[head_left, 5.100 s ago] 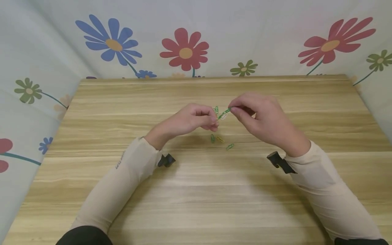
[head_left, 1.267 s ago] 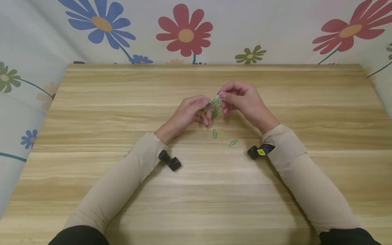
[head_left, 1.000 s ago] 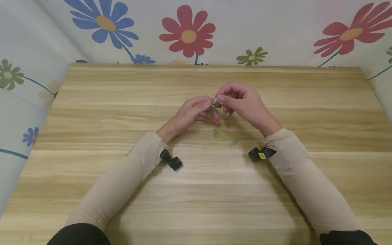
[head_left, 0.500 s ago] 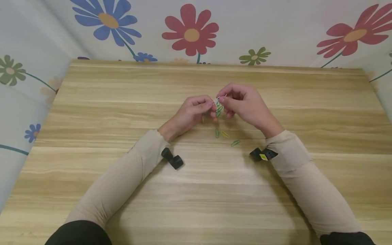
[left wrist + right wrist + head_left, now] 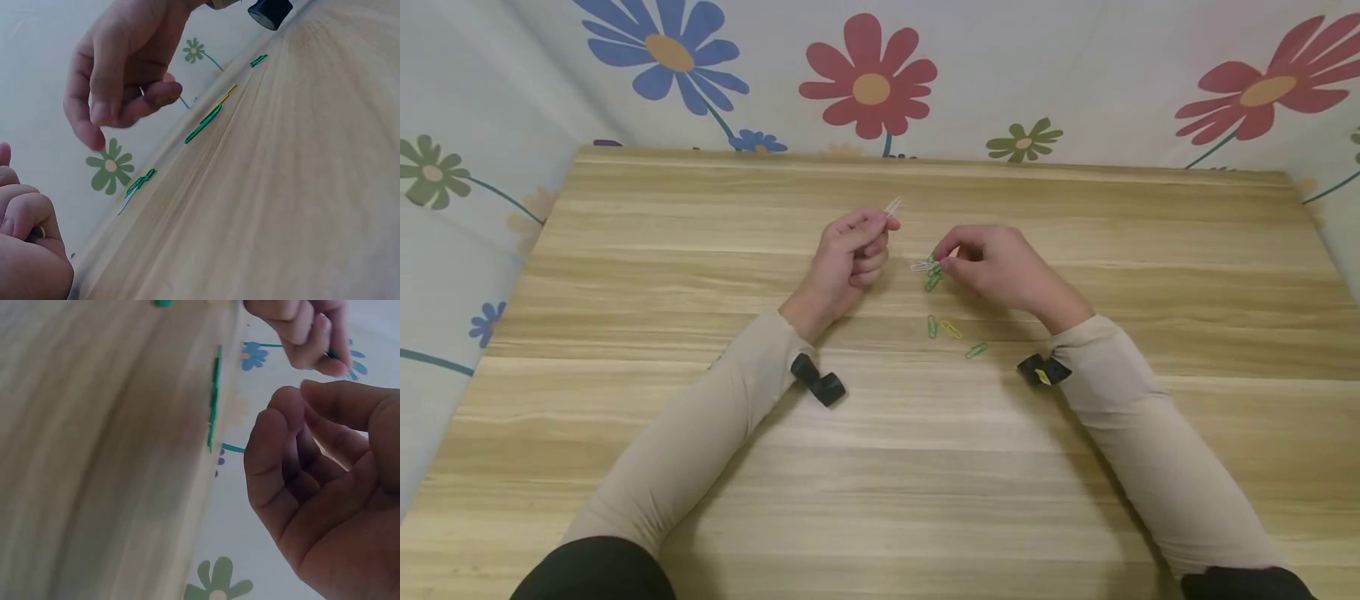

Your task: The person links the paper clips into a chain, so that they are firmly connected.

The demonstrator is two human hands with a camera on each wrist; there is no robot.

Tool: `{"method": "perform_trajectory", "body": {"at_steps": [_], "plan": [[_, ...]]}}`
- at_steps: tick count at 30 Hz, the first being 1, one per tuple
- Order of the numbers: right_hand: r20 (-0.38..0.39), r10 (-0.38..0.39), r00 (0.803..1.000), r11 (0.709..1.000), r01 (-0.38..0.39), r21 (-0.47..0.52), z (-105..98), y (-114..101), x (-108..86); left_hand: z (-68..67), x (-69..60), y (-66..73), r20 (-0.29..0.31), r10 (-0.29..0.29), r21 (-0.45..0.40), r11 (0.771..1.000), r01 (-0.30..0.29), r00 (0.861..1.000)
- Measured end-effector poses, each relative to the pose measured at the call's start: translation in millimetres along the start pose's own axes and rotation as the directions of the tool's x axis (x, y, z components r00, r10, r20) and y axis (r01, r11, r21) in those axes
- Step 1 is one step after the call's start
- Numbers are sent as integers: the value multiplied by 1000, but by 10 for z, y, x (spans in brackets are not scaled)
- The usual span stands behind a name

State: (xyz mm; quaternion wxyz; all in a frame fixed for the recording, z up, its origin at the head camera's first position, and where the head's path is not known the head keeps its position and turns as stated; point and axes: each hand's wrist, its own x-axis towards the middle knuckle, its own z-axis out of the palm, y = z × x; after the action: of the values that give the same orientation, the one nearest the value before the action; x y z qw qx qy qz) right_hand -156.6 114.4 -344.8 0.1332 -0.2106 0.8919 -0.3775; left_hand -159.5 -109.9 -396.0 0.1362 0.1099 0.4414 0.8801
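Left hand [image 5: 847, 258] is pinching a white paper clip [image 5: 892, 206] between thumb and forefinger, the clip's free end angling toward the desk's far edge. Its other fingers are curling in toward the palm; from the left wrist, a yellow bit [image 5: 40, 231] is showing among them, possibly another clip, though too small to be sure.

Right hand [image 5: 996, 262] is hovering above a small cluster of green and white clips [image 5: 932, 282], thumb and forefinger bending close, the gap between them narrow. The cluster is lying on the desk [image 5: 880, 500], between the hands and nearer the far edge than the near one.

Toward the near edge from there, a green clip [image 5: 932, 326] is lying just beside a yellow clip [image 5: 951, 329]. A second green clip [image 5: 976, 351] is resting nearer the near edge, a little toward the right edge.

Both sleeves [image 5: 692, 442] are reaching in over the near edge. Beyond the far edge, a flowered backdrop [image 5: 962, 75] is hanging.
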Motion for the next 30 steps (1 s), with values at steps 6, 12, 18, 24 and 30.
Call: {"method": "perform_trajectory", "body": {"at_steps": [6, 12, 18, 24, 30], "plan": [[44, 17, 999, 993, -12, -118, 116, -31, 187, -18, 10, -2, -18, 22, -23, 999, -22, 1000], [127, 82, 988, 948, -38, -317, 174, -122, 320, -8, 13, -5, -21, 20, -20, 1000, -21, 1000], [143, 90, 986, 908, -22, -418, 194, -237, 368, 11, 40, 1, -10, 27, -10, 1000, -27, 1000], [82, 48, 995, 935, -15, -354, 155, -232, 381, 15, 46, 2, -22, 7, 7, 1000, -7, 1000], [49, 97, 994, 974, -105, 202, 61, -143, 349, 6, 22, 6, -29, -7, 47, 999, 8, 1000]]}}
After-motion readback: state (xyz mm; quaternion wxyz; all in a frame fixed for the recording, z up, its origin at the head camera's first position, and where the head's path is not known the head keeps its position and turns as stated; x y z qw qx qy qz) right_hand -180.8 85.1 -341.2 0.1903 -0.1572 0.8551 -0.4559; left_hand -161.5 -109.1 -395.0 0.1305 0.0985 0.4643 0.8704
